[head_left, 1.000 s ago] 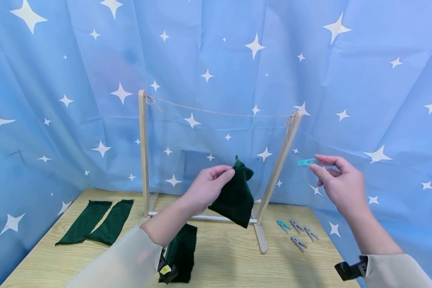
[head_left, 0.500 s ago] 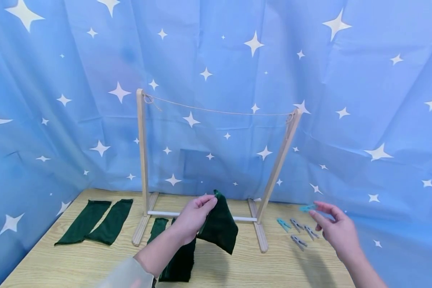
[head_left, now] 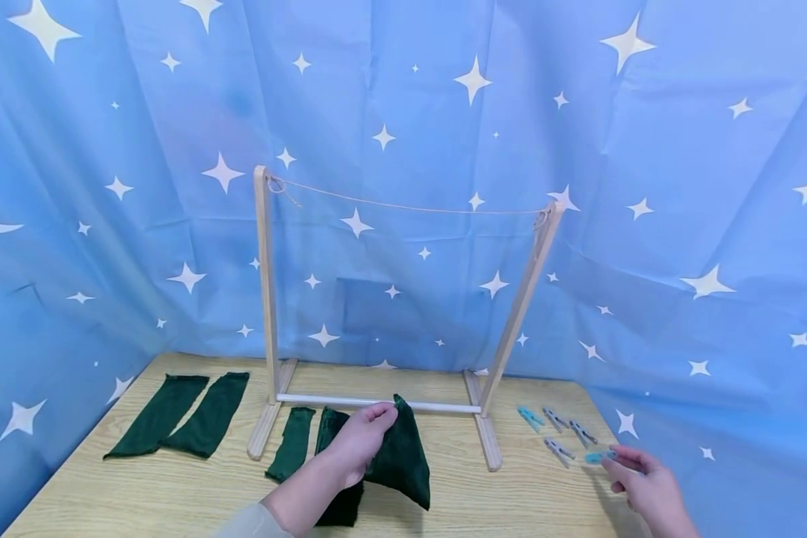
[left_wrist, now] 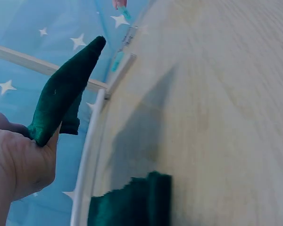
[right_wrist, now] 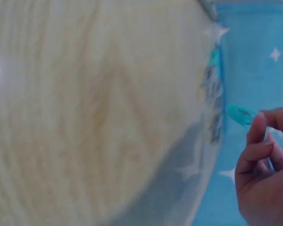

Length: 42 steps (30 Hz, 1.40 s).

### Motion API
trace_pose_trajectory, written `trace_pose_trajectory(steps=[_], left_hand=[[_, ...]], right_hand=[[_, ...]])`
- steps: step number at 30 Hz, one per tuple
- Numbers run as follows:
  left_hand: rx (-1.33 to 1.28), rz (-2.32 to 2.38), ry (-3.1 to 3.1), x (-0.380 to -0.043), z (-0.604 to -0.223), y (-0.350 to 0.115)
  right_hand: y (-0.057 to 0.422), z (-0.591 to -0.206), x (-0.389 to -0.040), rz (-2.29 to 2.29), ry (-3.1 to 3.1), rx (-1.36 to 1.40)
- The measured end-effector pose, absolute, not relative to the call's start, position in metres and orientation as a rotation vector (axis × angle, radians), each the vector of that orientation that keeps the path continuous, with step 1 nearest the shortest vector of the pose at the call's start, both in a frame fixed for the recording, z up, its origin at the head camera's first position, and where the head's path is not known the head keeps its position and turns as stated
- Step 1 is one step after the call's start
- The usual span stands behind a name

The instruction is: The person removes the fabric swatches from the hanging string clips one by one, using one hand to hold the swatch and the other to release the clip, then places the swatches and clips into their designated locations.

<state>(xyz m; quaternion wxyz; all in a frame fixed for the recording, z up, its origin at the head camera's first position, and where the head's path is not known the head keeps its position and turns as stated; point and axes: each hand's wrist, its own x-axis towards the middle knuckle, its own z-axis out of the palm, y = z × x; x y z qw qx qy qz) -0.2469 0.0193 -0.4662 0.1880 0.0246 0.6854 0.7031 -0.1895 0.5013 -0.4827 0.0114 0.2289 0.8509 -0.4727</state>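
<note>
My left hand (head_left: 362,442) pinches a dark green cloth (head_left: 400,462) by its upper corner, above the table in front of the wooden frame. In the left wrist view the held cloth (left_wrist: 61,92) juts out from between thumb and fingers. At the right, my right hand (head_left: 648,482) pinches a turquoise clothespin (head_left: 600,456) between thumb and index finger; the right wrist view shows that clothespin (right_wrist: 240,115) too. Several loose clothespins, grey ones (head_left: 560,451) and a turquoise one (head_left: 530,418), lie just left of and beyond this hand. Another green piece (head_left: 339,512) lies partly hidden under my left arm.
A wooden frame (head_left: 267,299) with a thin string (head_left: 403,206) tied between its posts stands at the back of the table (head_left: 498,501). Two green pieces (head_left: 164,415) lie at the left, and a narrow one (head_left: 292,442) near the frame's left foot. A starry blue curtain (head_left: 403,97) hangs behind.
Both hands have come down toward the table, the left one also a little leftward with the green cloth. The right hand has kept its clothespin and now sits lower, near the loose ones.
</note>
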Motion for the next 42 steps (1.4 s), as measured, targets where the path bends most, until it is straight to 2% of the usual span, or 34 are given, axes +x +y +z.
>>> trace_pose_trajectory(steps=[10, 16, 22, 31, 42], left_hand=[[0.065, 1.998, 1.766, -0.246, -0.488, 0.036], [0.053, 2.050, 1.589, -0.249, -0.494, 0.043], [0.067, 1.900, 1.899, -0.243, -0.499, 0.041], [0.282, 1.608, 2.251, -0.236, -0.486, 0.029], [0.615, 0.935, 2.607, -0.236, -0.475, 0.019]], right_hand=[[0.521, -0.518, -0.185, -1.321, 2.670, 0.754], [0.518, -0.528, -0.186, -1.449, 2.594, 0.742], [0.507, -0.525, -0.186, -1.534, 2.558, 0.724], [0.504, -0.522, -0.187, -1.549, 2.560, 0.729], [0.509, -0.525, -0.189, -1.530, 2.579, 0.707]])
